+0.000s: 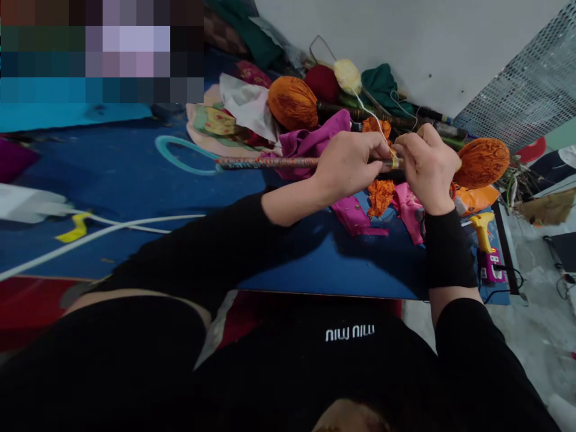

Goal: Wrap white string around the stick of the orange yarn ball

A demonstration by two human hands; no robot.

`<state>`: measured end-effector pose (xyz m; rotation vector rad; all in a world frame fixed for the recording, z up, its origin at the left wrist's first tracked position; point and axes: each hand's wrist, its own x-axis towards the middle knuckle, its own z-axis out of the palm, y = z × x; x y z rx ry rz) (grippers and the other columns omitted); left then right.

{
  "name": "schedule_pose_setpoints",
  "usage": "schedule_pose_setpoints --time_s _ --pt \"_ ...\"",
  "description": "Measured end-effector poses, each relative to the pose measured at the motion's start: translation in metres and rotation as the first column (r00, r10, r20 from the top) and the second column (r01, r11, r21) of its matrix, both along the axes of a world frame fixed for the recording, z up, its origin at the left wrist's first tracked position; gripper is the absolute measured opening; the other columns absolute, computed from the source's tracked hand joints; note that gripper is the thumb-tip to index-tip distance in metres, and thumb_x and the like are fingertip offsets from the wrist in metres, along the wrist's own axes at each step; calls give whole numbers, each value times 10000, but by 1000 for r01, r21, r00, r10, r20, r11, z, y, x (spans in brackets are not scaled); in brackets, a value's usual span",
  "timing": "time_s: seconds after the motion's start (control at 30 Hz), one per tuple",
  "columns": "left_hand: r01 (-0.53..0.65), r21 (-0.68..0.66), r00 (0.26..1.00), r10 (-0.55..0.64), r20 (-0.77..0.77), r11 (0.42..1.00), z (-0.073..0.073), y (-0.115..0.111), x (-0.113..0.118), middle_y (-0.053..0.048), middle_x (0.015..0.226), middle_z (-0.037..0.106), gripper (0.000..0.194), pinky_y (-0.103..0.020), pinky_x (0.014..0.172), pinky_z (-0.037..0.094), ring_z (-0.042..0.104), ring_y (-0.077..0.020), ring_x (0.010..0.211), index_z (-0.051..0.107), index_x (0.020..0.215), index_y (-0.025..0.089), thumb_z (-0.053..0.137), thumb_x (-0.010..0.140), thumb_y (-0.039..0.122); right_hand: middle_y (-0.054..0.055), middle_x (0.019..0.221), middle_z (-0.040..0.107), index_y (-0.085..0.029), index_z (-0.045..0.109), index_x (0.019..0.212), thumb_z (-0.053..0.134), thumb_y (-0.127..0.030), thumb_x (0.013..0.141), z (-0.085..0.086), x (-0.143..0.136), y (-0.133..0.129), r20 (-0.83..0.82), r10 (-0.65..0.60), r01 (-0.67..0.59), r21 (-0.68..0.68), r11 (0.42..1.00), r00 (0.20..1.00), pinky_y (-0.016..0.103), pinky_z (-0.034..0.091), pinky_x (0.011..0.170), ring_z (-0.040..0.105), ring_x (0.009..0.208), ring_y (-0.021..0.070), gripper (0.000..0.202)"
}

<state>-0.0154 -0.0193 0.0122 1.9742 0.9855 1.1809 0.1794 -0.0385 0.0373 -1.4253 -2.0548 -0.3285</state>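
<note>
- My left grip closes around the slim, multicoloured patterned stick, spanning the frame's upper middle.
- My right grip is closed beside the thin cream thread; I cannot tell what it pinches.
- Steady stick, taut thread: that should keep turns snug.

From remote seat I see stick running left from left hand, above table; tube left of its end; stuffed ball just right of right hand; yarn ball behind both hands; cloth scraps behind and before them; glue gun right of right wrist
</note>
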Motion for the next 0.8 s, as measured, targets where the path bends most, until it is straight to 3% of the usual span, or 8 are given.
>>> schedule_pose_setpoints --time_s 0.3,0.5,0.67,0.8 --pt "-56 186 986 84 -146 981 -9 -4 -1 -1 897 827 274 -346 901 566 788 -259 931 808 1119 286 745 862 216 20 888 640 -259 676 873 577 -391 1083 1 3 1 -9 11 -12 -113 994 1000 309 409 656 601 748 163 267" --pt "-11 251 975 66 -213 968 -12 -1 -1 -32 924 844 249 -365 882 557 796 -266 909 857 1076 285 683 918 203 28 927 686 -250 699 902 593 -400 1077 0 1 2 -32 21 -26 -159 987 999 303 459 711 657 842 180 254" --pt "-47 242 951 118 -286 969 -3 3 -7 -66 1052 868 270 -402 923 556 811 -307 1035 870 1146 265 668 970 235 48 1061 750 -284 716 1192 628 -405 1067 13 3 -7 -62 18 -26 -121 992 998 351 549 795 701 917 219 195" --pt "-142 211 927 205 -313 967 12 10 -18 -96 1143 870 304 -421 914 551 803 -313 1047 868 1242 242 673 1009 262 37 955 750 -299 707 1285 722 -367 1008 34 20 -21 -80 2 -8 -67 998 997 348 541 748 639 792 193 285"
